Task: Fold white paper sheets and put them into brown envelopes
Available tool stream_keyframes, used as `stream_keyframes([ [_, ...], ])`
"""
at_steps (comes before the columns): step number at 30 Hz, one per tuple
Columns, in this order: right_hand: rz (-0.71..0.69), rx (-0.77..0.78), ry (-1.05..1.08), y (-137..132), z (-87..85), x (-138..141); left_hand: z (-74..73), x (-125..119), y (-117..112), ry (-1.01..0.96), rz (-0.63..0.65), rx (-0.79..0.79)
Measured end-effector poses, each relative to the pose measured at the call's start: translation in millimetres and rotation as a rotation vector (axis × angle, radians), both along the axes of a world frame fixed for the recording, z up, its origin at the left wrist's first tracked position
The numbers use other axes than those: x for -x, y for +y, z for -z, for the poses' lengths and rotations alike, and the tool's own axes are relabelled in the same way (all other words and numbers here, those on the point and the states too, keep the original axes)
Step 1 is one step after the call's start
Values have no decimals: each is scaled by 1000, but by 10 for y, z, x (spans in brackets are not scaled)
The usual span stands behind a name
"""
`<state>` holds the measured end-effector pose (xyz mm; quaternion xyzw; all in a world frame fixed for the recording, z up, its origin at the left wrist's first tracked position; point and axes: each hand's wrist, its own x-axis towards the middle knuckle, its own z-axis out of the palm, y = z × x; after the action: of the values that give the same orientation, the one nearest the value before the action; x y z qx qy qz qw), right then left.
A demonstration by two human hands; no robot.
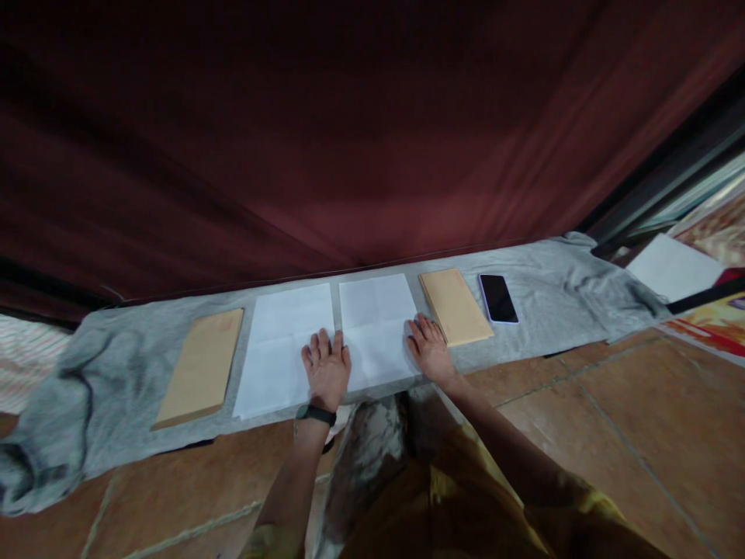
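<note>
Two stacks of white paper lie side by side on a grey cloth, the left paper stack (273,361) and the right paper stack (372,310). Each has a crease across its middle. My left hand (327,373) rests palm down on the inner edge of the left stack, fingers spread, a dark band on its wrist. My right hand (429,349) lies flat at the right stack's outer edge, its fingers beside a pile of brown envelopes (457,307). Another brown envelope pile (201,369) sits left of the paper. Neither hand grips anything.
A phone (498,299) with a dark screen lies right of the envelopes. The grey cloth (559,287) covers a long, narrow surface and is bunched at both ends. Behind it hangs a dark red curtain (372,155). Brown floor tiles (628,419) are below; printed sheets (715,322) lie far right.
</note>
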<state>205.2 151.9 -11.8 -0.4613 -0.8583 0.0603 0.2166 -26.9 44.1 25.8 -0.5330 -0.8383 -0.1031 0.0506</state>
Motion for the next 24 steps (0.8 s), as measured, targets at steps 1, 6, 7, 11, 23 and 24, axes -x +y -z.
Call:
stream_keyframes([
  [1, -6, -7, 2, -2, 3, -2, -14, 25, 5, 9, -4, 3],
  [6, -16, -13, 21, -3, 7, -11, -32, 102, 1, 17, -30, 3],
  [7, -18, -12, 23, -1, 8, -11, -31, 119, -4, 22, -38, 5],
  [11, -19, -21, 27, 3, 21, -13, -44, 201, -32, 25, -38, 36],
  [23, -47, -33, 27, 22, 77, -54, -79, 156, -186, -55, -36, 23],
  [24, -52, -33, 31, 24, 83, -60, -66, 158, -244, -59, -48, 15],
])
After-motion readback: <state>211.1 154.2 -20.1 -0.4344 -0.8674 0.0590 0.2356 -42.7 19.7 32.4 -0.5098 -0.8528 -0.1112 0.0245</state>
